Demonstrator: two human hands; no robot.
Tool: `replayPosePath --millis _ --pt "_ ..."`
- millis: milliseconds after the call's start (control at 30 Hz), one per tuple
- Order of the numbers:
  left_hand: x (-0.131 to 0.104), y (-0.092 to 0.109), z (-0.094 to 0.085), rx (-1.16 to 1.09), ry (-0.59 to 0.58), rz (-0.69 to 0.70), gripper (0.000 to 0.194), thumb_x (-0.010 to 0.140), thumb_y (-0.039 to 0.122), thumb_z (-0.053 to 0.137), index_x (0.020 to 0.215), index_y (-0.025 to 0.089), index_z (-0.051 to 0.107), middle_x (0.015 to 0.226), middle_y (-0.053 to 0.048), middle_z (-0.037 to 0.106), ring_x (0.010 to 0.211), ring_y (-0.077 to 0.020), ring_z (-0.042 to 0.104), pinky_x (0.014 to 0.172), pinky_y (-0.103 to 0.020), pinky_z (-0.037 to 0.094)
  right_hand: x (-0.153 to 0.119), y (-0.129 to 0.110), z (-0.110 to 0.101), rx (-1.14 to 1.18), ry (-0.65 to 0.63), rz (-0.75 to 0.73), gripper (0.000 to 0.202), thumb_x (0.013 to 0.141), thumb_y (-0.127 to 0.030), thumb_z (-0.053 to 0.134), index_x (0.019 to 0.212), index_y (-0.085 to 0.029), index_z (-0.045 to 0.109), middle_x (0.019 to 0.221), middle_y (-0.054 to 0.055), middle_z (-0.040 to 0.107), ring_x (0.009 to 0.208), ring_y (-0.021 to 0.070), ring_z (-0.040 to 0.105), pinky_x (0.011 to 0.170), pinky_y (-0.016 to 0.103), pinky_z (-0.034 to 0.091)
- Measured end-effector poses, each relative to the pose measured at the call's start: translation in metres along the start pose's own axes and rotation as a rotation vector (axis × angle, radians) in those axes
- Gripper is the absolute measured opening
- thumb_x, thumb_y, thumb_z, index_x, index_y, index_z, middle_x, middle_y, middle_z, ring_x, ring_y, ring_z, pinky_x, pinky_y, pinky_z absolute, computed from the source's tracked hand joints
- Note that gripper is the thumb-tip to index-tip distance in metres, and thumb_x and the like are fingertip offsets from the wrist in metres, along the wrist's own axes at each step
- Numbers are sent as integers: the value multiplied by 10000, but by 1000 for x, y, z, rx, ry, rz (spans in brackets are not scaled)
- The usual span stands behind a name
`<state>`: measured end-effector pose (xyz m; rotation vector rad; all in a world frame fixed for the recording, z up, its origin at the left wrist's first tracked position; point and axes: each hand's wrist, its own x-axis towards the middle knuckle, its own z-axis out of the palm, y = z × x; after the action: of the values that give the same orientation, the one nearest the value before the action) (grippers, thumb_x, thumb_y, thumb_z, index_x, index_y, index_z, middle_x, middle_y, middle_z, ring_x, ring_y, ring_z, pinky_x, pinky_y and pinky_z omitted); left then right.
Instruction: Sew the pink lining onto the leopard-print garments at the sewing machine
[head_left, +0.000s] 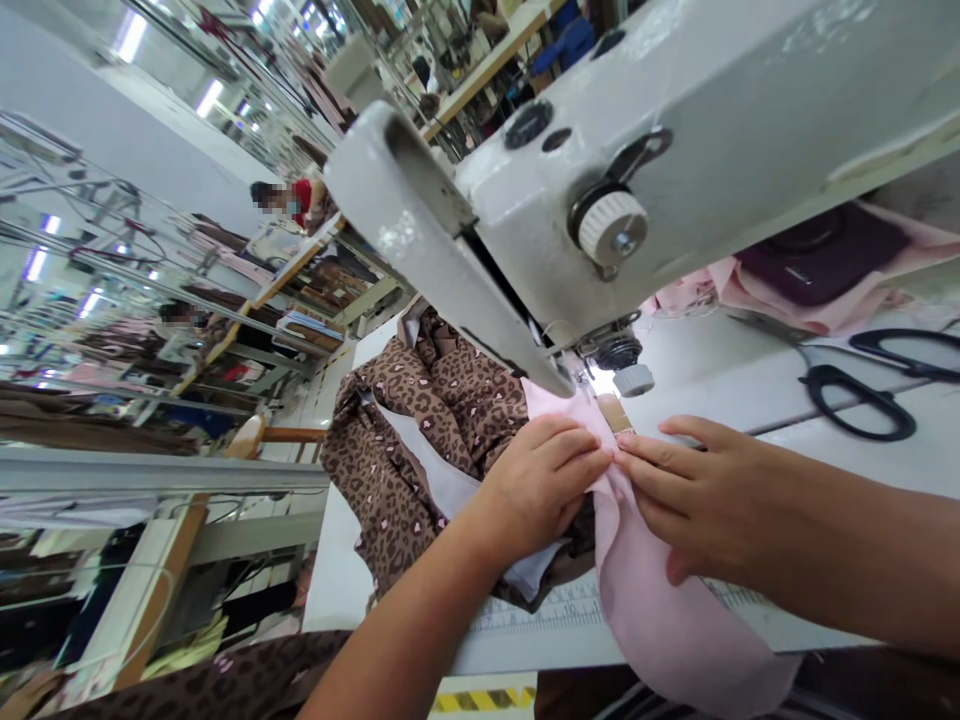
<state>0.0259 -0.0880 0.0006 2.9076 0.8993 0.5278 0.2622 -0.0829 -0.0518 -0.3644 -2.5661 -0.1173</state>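
Note:
A pink fabric strip (637,600) runs under the needle area of a white sewing machine (525,210) and drapes over the table's front edge. My left hand (536,480) is closed on the strip just before the presser foot, fingers bent and thumb tucked below. My right hand (690,490) lies on the strip's right side with fingers stretched out, its fingertips meeting the left ones. Brown leopard-print fabric (427,400) with a pale band is bunched left of the needle, partly behind my left forearm. The needle tip is hard to make out.
Black-handled scissors (862,395) lie on the table at right. Behind them, a dark purple item (825,250) rests on pink cloth. A ruler scale (540,612) marks the table's front edge. Two people sit at other workstations in the background.

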Motion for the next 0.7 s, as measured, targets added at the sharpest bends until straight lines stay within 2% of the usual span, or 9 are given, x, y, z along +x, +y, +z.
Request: replayPosePath --millis 133,367,533,700 --pt "-1 1 0 -6 2 -13 248 984 115 447 1147 152 630 1023 -106 744 1015 -218 682 935 -420 596 1 2 1 28 0 5 416 906 -621 679 933 -209 730 1101 110 756 1128 292 624 1009 476 410" --pt "0 1 1 2 27 27 218 973 105 467 1131 124 616 1004 -114 756 1010 -227 689 948 -420 601 -9 -5 9 48 -9 97 436 903 -640 671 1020 -225 738 1231 118 727 1182 322 603 1131 590 296" --pt "1 -1 3 -7 52 42 203 967 99 470 1108 122 614 981 -111 758 982 -224 690 924 -408 610 -8 -5 9 39 17 110 474 910 -681 631 997 -230 745 1198 106 742 1154 309 607 1143 592 276" --pt "0 -2 4 -19 54 43 206 965 104 470 1108 114 618 973 -113 754 978 -232 694 933 -410 603 -4 2 2 14 5 59 496 952 -687 562 995 -229 750 1154 61 759 1155 269 608 1141 530 299"
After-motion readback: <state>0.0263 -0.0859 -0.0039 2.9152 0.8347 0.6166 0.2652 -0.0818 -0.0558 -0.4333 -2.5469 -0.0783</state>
